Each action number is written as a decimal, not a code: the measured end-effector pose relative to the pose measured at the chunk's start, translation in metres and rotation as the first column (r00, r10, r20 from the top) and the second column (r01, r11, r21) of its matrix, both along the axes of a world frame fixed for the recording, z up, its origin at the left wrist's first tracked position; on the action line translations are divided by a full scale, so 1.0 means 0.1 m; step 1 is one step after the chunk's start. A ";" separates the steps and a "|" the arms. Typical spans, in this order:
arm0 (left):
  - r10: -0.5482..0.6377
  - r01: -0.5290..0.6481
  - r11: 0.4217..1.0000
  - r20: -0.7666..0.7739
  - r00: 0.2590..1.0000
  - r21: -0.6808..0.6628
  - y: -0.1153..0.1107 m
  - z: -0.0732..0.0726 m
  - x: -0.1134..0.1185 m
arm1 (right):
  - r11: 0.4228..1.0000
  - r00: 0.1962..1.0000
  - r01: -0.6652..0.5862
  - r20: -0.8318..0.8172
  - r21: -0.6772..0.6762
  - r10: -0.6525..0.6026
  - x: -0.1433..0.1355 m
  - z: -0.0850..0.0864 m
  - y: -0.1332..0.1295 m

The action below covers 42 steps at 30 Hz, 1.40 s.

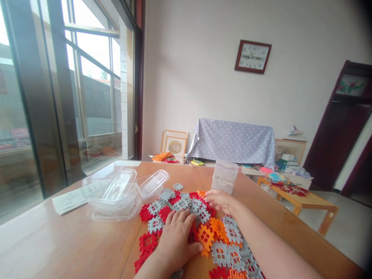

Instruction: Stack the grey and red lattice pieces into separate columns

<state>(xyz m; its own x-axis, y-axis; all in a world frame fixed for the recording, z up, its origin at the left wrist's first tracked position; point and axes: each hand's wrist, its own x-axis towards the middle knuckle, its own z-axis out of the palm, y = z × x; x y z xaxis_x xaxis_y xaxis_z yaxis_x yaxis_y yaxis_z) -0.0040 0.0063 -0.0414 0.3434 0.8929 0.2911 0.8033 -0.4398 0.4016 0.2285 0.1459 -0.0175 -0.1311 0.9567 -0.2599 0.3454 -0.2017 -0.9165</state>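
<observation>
A loose pile of toothed plastic building tiles in red, grey and orange covers the near middle of the table. My left hand (177, 236) lies palm down on the pile with its fingers stretched out. A red tile (148, 242) is left of it, and an orange window-shaped tile (206, 238) is just beyond its thumb. At the pile's far right edge, my right hand (221, 201) has its fingertips closed at the edge of a small orange tile (200, 193). Several grey tiles (232, 230) lie under and beside my right forearm.
Clear plastic tubs (116, 197) and lids stand on the left of the wooden table (116, 240), beside papers (72, 199). Two stacked translucent boxes (223, 178) stand behind my right hand. Beyond the table are a cloth-covered object (235, 141) and a low wooden bench (310, 201).
</observation>
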 end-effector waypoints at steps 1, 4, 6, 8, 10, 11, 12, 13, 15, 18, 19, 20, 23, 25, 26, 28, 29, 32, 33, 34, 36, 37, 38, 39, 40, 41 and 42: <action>0.002 -0.002 1.000 0.007 1.000 0.002 -0.01 0.01 0.00 | 1.000 1.000 -0.025 -0.018 -0.007 0.025 -0.04 0.01 0.00; 0.014 -0.014 1.000 0.037 0.999 -0.004 -0.02 0.04 0.00 | 0.992 0.990 -0.121 -0.079 -0.024 0.118 -0.18 0.09 -0.05; 0.025 -0.025 1.000 0.062 0.998 -0.008 -0.02 0.06 0.00 | 0.983 0.975 -0.184 -0.128 -0.023 0.180 -0.27 0.17 -0.12; 0.035 -0.035 0.999 0.080 0.996 -0.002 -0.01 0.07 0.00 | 0.972 0.957 -0.234 -0.178 -0.009 0.229 -0.30 0.26 -0.22; 0.043 -0.044 0.999 0.090 0.995 0.014 0.00 0.08 -0.01 | 0.966 0.940 -0.256 -0.222 0.046 0.260 -0.27 0.37 -0.34; 0.049 -0.051 0.998 0.092 0.995 0.024 0.01 0.08 -0.01 | 0.965 0.938 -0.248 -0.227 0.088 0.262 -0.23 0.42 -0.40; 0.053 -0.056 0.998 0.094 0.994 0.035 0.01 0.07 -0.01 | 0.964 0.943 -0.229 -0.215 0.137 0.255 -0.17 0.46 -0.47; 0.054 -0.059 0.997 0.093 0.994 0.047 0.02 0.06 -0.01 | 0.961 0.954 -0.202 -0.183 0.188 0.237 -0.10 0.50 -0.54; 0.053 -0.059 0.996 0.084 0.995 0.070 0.03 0.04 -0.01 | 0.949 0.979 -0.155 -0.084 0.274 0.184 0.07 0.54 -0.69; 0.057 -0.063 0.993 0.061 0.997 0.102 0.04 0.01 -0.01 | 0.927 0.988 -0.155 0.038 0.341 0.151 0.38 0.52 -0.97; 0.063 -0.069 0.991 0.052 0.997 0.111 0.05 0.01 -0.01 | 0.923 0.986 -0.166 0.080 0.348 0.147 0.49 0.49 -1.08; 0.069 -0.074 0.990 0.042 0.997 0.118 0.05 0.01 -0.02 | 0.919 0.980 -0.182 0.137 0.349 0.142 0.59 0.45 -1.19; 0.088 -0.089 0.986 0.019 0.996 0.138 0.05 0.04 -0.02 | 0.902 0.917 -0.264 0.378 0.342 0.124 0.84 0.31 -1.58; 0.104 -0.104 0.983 0.011 0.995 0.153 0.03 0.09 -0.03 | 0.896 0.848 -0.328 0.511 0.300 0.140 0.92 0.20 -1.85; 0.114 -0.114 0.981 0.009 0.993 0.160 0.02 0.11 -0.03 | 0.899 0.816 -0.347 0.558 0.267 0.149 0.94 0.15 -1.96; 0.135 -0.134 0.976 0.007 0.991 0.170 0.00 0.13 -0.03 | 0.905 0.753 -0.368 0.639 0.213 0.155 0.92 0.06 -2.14; 0.142 -0.141 0.976 0.003 0.990 0.168 -0.02 0.14 -0.03 | 0.907 0.730 -0.371 0.666 0.200 0.152 0.89 0.02 -2.20; 0.131 -0.125 0.984 -0.035 0.991 0.127 -0.04 0.10 -0.04 | 0.897 0.693 -0.391 0.708 0.208 0.139 0.77 -0.05 -2.23; 0.115 -0.108 0.988 -0.055 0.992 0.108 -0.04 0.09 -0.04 | 0.890 0.689 -0.402 0.712 0.217 0.138 0.73 -0.06 -2.20; 0.097 -0.090 0.992 -0.075 0.992 0.091 -0.04 0.07 -0.04 | 0.883 0.687 -0.411 0.714 0.226 0.137 0.69 -0.07 -2.16; 0.070 -0.063 0.995 -0.100 0.993 0.071 -0.03 0.04 -0.05 | 0.873 0.690 -0.423 0.711 0.243 0.136 0.62 -0.05 -2.08; 0.063 -0.057 0.996 -0.104 0.993 0.066 -0.03 0.03 -0.05 | 0.870 0.691 -0.426 0.710 0.249 0.135 0.59 -0.04 -2.04; 0.061 -0.055 0.996 -0.104 0.993 0.064 -0.02 0.02 -0.05 | 0.867 0.691 -0.429 0.710 0.254 0.135 0.56 -0.03 -2.00; 0.061 -0.054 0.997 -0.101 0.993 0.063 -0.02 0.02 -0.05 | 0.863 0.691 -0.434 0.710 0.257 0.136 0.53 -0.02 -1.96; 0.061 -0.055 0.997 -0.098 0.993 0.063 -0.02 0.02 -0.05 | 0.859 0.690 -0.441 0.711 0.259 0.140 0.51 -0.01 -1.93; 0.062 -0.056 0.996 -0.096 0.994 0.064 -0.02 0.02 -0.05 | 0.855 0.688 -0.449 0.711 0.261 0.144 0.49 0.00 -1.91; 0.064 -0.058 0.996 -0.092 0.994 0.068 -0.03 0.02 -0.05 | 0.850 0.688 -0.456 0.711 0.263 0.149 0.47 0.00 -1.88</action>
<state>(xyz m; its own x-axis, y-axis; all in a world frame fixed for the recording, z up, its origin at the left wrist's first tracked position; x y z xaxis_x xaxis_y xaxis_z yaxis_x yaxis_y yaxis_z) -0.0088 0.0036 -0.0395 0.3173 0.8933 0.3183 0.8624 -0.4114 0.2951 0.2754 -0.0426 -0.0173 -0.3797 0.9250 -0.0110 0.8472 0.3429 -0.4057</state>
